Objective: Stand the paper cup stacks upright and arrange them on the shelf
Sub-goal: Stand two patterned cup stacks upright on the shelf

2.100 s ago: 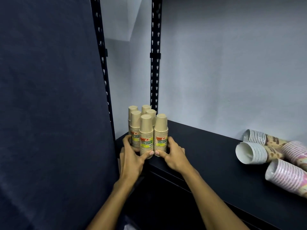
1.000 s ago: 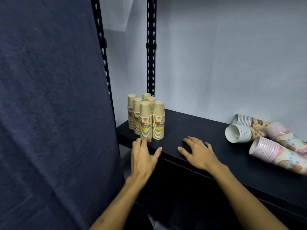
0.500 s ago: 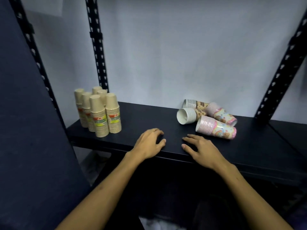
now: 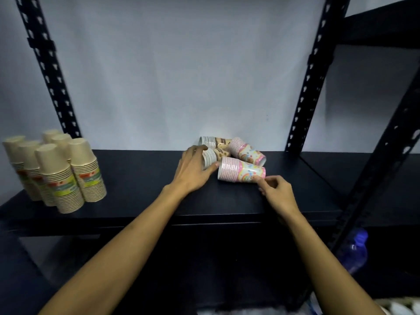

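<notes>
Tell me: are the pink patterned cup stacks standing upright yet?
No, both pink patterned stacks lie on their sides on the shelf.

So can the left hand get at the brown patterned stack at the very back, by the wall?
Probably not directly. The left hand already rests on the nearer brown stack, which lies right in front of the back brown stack. It would likely need to reach over or clear that one first.
</notes>
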